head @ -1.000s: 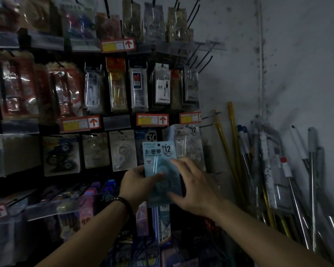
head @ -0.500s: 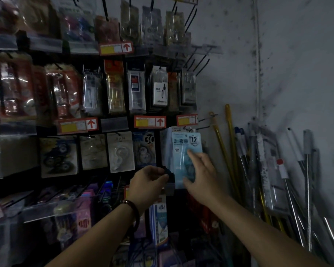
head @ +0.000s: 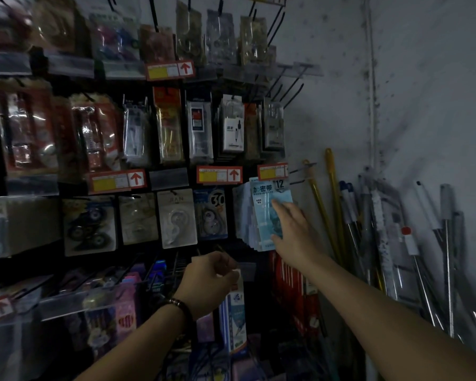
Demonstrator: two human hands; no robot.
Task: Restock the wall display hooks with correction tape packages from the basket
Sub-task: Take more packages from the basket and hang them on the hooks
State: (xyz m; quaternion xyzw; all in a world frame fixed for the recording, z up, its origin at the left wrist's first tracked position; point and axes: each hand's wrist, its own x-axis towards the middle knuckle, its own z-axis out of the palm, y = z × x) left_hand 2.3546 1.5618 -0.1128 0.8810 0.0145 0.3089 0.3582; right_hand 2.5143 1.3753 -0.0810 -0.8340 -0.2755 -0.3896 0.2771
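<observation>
Since a second ago the blue correction tape package (head: 268,200) has gone from between both hands, low in the middle, up and right to the end of the third row of the display. It now hangs at the front of a stack of similar packages (head: 242,215), its top edge just under a red and yellow price tag (head: 272,171); the hook itself is hidden. The right hand (head: 294,232) lies flat against the package's lower front, fingers straight and spread a little. The left hand (head: 212,279) has let go and dropped below the row, fingers curled in with nothing seen in them, a dark bracelet (head: 180,306) on the wrist. Right of the display, yellow and grey poles (head: 333,204) lean against the stained wall (head: 423,105).
</observation>
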